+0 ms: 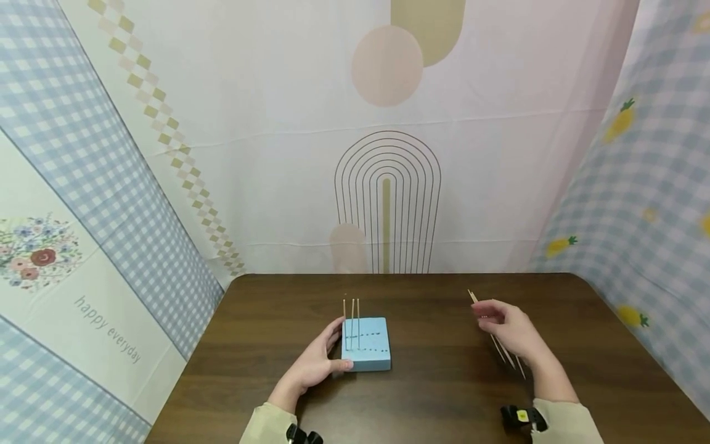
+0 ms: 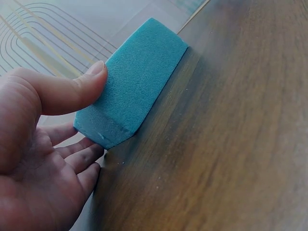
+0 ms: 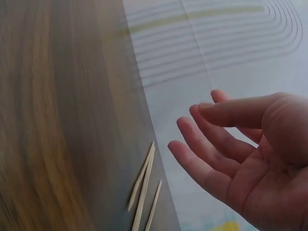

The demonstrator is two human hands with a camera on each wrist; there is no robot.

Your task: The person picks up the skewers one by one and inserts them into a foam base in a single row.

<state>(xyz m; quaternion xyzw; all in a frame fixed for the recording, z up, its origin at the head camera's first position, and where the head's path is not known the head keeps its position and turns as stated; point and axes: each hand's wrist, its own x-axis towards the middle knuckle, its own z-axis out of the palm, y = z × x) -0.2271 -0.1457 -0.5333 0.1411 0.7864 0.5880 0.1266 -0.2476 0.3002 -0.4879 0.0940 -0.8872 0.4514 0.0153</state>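
A light blue foam block (image 1: 367, 359) lies on the table with several thin wooden sticks (image 1: 358, 320) standing upright along its left part; rows of small dark holes mark its top. The left hand (image 1: 313, 364) holds the block at its left side, thumb on the near edge, fingers behind; in the left wrist view its thumb presses the blue block (image 2: 139, 77). The right hand (image 1: 513, 330) is above loose sticks (image 1: 501, 351) lying on the table. In the right wrist view, the right hand (image 3: 236, 154) has its fingers relaxed and holds nothing, beside the pointed sticks (image 3: 144, 187).
The brown wooden table (image 1: 421, 394) has its far edge against a patterned cloth backdrop (image 1: 288, 197). Checked cloths hang at the left (image 1: 111, 154) and right (image 1: 638, 246). Table surface lies between the block and the loose sticks.
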